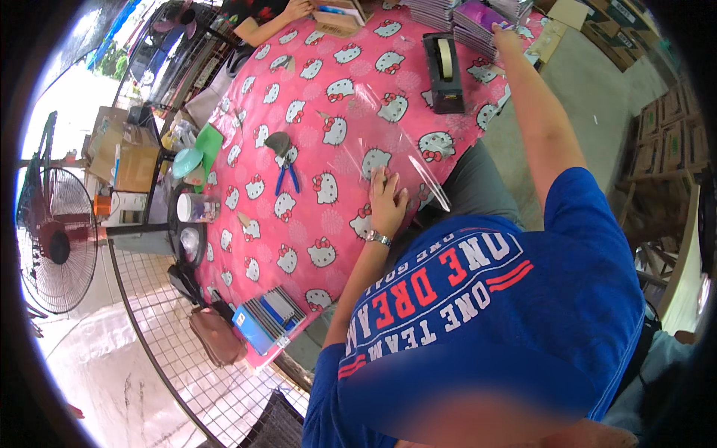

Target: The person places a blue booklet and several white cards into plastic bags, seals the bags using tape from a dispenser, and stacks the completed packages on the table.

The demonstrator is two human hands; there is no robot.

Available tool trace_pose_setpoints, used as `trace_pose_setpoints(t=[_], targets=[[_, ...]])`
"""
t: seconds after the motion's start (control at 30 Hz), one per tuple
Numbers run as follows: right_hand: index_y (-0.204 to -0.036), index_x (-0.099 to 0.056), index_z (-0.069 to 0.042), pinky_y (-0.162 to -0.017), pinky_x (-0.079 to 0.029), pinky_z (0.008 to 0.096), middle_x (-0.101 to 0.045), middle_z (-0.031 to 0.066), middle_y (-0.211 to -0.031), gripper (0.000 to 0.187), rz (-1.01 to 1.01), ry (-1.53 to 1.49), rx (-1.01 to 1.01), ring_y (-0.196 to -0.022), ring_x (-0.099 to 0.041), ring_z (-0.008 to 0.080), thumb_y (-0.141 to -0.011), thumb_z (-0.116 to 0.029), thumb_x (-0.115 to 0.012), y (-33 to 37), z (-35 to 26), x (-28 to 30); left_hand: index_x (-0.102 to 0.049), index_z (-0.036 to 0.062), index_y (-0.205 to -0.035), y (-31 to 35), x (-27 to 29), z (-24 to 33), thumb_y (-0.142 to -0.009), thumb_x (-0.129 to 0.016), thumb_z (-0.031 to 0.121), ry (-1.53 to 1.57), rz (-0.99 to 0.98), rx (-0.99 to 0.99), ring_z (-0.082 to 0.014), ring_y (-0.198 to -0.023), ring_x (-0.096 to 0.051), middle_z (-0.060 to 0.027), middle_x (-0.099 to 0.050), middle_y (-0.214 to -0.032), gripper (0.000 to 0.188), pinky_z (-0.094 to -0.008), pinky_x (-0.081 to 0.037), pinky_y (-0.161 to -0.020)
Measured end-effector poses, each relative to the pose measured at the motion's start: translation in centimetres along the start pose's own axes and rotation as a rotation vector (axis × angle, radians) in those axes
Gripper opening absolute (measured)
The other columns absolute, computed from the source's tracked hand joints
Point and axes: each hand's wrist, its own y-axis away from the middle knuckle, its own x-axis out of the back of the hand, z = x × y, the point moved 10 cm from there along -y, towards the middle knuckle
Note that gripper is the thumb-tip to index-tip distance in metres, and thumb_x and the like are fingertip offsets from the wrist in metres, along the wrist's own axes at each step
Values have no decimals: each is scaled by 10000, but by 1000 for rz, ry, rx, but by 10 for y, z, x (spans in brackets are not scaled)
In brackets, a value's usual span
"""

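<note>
My left hand lies with its fingers spread on a clear plastic sleeve near the table edge. My right arm stretches to the far right, where my right hand pinches the edge of a purple booklet on top of a stack. Between the two hands stands a black tape dispenser with a roll of pale tape. Left of the sleeve lie blue-handled pliers, touching a small dark round object.
A pink cat-patterned cloth covers the table. Blue and grey booklets lie at the near left corner, a white-lidded jar at the left edge. Across the table, another person's hand touches a box. A fan stands left.
</note>
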Motion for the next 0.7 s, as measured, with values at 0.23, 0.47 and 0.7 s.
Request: trace_pose_setpoints(t=[0.23, 0.47, 0.7], targets=[[-1055, -586, -35, -894, -430, 356, -584, 151, -1137, 227, 190, -580, 937, -1013, -553, 267, -833, -65, -617, 268, -129, 86, -573, 50, -1175, 14, 2, -13, -814, -628, 173, -86, 61, 77, -389, -1312, -333, -198, -422, -1350, 385, -527, -183, -1107], [-1335, -457, -153, -976, -393, 426, -514, 138, -1240, 649, -593, -125, 1300, -1168, -477, 308, -765, -327, -714, 463, -104, -20, -513, 49, -1243, 15, 41, -6, -841, -595, 133, -149, 221, 139, -391, -1290, -343, -210, -412, -1338, 419, -515, -223, -1088], [-882, -662, -124, -827, -425, 433, -603, 23, -973, 164, -658, -113, 1391, -986, -542, 269, -783, -253, -644, 473, -89, -72, -429, -20, -1283, 61, 75, -45, -882, -549, 171, -20, 349, 420, -414, -1286, -328, -255, -364, -1365, 461, -492, -264, -1070]])
